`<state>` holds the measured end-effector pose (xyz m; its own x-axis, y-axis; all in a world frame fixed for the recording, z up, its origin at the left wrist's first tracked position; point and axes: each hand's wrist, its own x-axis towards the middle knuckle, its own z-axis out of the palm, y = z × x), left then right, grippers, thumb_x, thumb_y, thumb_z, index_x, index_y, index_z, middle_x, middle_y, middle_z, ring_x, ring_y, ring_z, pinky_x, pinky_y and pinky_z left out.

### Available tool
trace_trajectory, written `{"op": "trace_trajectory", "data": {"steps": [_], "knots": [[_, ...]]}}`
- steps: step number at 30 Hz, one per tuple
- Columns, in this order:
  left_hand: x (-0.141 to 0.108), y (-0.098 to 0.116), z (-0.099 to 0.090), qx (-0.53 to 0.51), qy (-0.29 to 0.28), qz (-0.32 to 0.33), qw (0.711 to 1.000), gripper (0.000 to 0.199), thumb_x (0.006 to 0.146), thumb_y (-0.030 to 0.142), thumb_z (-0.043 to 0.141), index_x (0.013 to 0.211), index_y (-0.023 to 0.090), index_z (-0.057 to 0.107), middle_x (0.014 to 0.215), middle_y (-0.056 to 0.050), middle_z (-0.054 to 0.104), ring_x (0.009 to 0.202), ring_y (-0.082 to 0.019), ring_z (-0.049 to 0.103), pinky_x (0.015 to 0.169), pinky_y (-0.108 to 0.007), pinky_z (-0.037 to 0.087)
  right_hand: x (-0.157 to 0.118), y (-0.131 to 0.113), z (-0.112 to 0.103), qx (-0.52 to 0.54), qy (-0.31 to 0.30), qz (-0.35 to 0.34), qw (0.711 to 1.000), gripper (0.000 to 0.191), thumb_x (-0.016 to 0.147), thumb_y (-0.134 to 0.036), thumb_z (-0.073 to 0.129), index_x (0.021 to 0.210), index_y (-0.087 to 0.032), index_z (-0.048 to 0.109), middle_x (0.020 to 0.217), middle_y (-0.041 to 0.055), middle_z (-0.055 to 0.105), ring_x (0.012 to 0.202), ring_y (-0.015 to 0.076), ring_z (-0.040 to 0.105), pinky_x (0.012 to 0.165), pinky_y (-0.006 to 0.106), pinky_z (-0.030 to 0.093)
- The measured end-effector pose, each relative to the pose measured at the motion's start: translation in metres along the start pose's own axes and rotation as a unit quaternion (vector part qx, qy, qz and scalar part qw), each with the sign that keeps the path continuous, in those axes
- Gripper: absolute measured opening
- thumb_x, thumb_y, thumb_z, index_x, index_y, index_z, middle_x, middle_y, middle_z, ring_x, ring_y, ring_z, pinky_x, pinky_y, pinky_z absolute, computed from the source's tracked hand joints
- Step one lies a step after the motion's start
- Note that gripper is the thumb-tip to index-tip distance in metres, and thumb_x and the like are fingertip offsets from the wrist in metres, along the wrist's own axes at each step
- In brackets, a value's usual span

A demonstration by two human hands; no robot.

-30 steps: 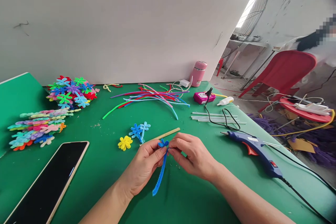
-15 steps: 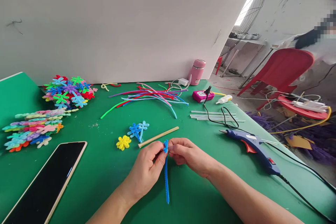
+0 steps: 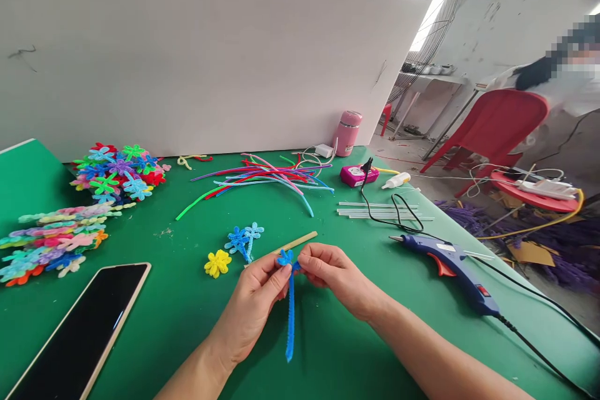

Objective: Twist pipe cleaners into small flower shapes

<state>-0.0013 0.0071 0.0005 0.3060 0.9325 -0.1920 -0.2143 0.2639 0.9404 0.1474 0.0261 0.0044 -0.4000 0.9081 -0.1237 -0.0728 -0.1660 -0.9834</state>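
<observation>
A blue pipe-cleaner flower (image 3: 285,257) with a long blue stem hanging down is between my two hands, near the middle of the green table. My left hand (image 3: 260,294) pinches the flower between thumb and fingers. The fingertips of my right hand (image 3: 330,269) are closed on the flower's right edge. Just behind my left hand lies a wooden stick (image 3: 300,241), partly hidden by the fingers. Left of the stick are two small blue flowers (image 3: 244,242) with stems and a yellow flower (image 3: 217,264).
Colourful pipe cleaners (image 3: 262,176) lie behind my hands. A phone (image 3: 84,331) and piled flowers (image 3: 117,172) are on the left. On the right are a glue gun (image 3: 445,262), glue sticks (image 3: 379,211), a black cable and a pink bottle (image 3: 347,133). A person sits beyond.
The blue flower has turned to show its petals, and its stem has shifted slightly left. My left hand has moved slightly left. The whole view has shifted a little.
</observation>
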Motion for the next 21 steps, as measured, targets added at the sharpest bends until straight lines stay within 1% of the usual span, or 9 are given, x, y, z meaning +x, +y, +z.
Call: {"op": "trace_trajectory", "data": {"steps": [3,4,6,9,12,14,17,21], "knots": [[0.001,0.0,0.0,0.035,0.012,0.006,0.999,0.016,0.076,0.029,0.054,0.065,0.017,0.053,0.06,0.004,0.041,0.06,-0.009,0.037,0.058,-0.019,0.037,0.002,0.004,-0.003,-0.044,0.027,-0.033,0.998,0.033,0.078,-0.045,0.05,0.063,-0.015,0.046,0.053,-0.0062,0.031,0.05,0.0067,0.024,0.047,0.022,0.019],[0.001,-0.001,0.0,0.055,0.027,0.019,0.998,0.016,0.075,0.029,0.054,0.065,0.017,0.053,0.059,0.004,0.041,0.059,-0.009,0.038,0.057,-0.019,0.037,0.002,0.005,-0.003,-0.058,0.035,-0.045,0.997,0.032,0.079,-0.044,0.049,0.065,-0.015,0.046,0.055,-0.0058,0.032,0.051,0.0069,0.025,0.047,0.022,0.02],[0.001,-0.001,-0.001,0.106,0.08,0.06,0.989,0.015,0.074,0.03,0.054,0.067,0.017,0.055,0.056,0.005,0.042,0.056,-0.009,0.039,0.054,-0.019,0.037,0.002,0.006,-0.003,-0.085,0.052,-0.068,0.993,0.029,0.08,-0.042,0.047,0.072,-0.015,0.049,0.059,-0.0047,0.035,0.053,0.0074,0.028,0.048,0.021,0.023],[0.002,-0.001,-0.001,0.187,0.172,0.129,0.959,0.015,0.073,0.031,0.054,0.07,0.016,0.059,0.055,0.004,0.048,0.053,-0.01,0.043,0.05,-0.02,0.038,-0.002,0.005,0.001,-0.151,0.08,-0.103,0.98,0.021,0.082,-0.034,0.045,0.085,-0.015,0.051,0.066,-0.0024,0.042,0.057,0.0085,0.034,0.051,0.021,0.029],[0.001,-0.001,0.0,0.251,0.221,0.177,0.926,0.016,0.073,0.031,0.054,0.071,0.016,0.06,0.057,0.001,0.056,0.052,-0.012,0.05,0.049,-0.022,0.042,-0.007,0.006,0.008,-0.236,0.094,-0.156,0.954,0.014,0.079,-0.025,0.049,0.089,-0.015,0.052,0.076,0.0008,0.049,0.062,0.0099,0.04,0.056,0.022,0.035],[-0.001,-0.002,0.001,0.28,0.234,0.2,0.909,0.015,0.073,0.03,0.053,0.072,0.016,0.06,0.061,-0.001,0.061,0.052,-0.013,0.054,0.049,-0.023,0.045,-0.009,0.009,0.013,-0.274,0.079,-0.189,0.94,0.016,0.077,-0.022,0.051,0.092,-0.016,0.052,0.082,0.002,0.051,0.063,0.01,0.042,0.057,0.022,0.036],[-0.004,-0.006,0.004,0.314,0.241,0.239,0.887,0.013,0.076,0.027,0.051,0.074,0.016,0.058,0.069,-0.004,0.066,0.057,-0.014,0.06,0.052,-0.024,0.049,-0.012,0.011,0.018,-0.291,0.051,-0.214,0.931,0.013,0.079,-0.021,0.049,0.091,-0.016,0.053,0.08,0.0018,0.05,0.062,0.0099,0.042,0.056,0.021,0.037],[-0.008,-0.01,0.007,0.362,0.228,0.333,0.84,0.008,0.077,0.02,0.05,0.077,0.017,0.057,0.072,-0.004,0.066,0.062,-0.014,0.063,0.055,-0.021,0.052,-0.013,0.009,0.02,-0.278,0.059,-0.247,0.926,0.011,0.084,-0.022,0.044,0.086,-0.017,0.054,0.075,0.0014,0.049,0.063,0.0105,0.042,0.057,0.021,0.037]]}}
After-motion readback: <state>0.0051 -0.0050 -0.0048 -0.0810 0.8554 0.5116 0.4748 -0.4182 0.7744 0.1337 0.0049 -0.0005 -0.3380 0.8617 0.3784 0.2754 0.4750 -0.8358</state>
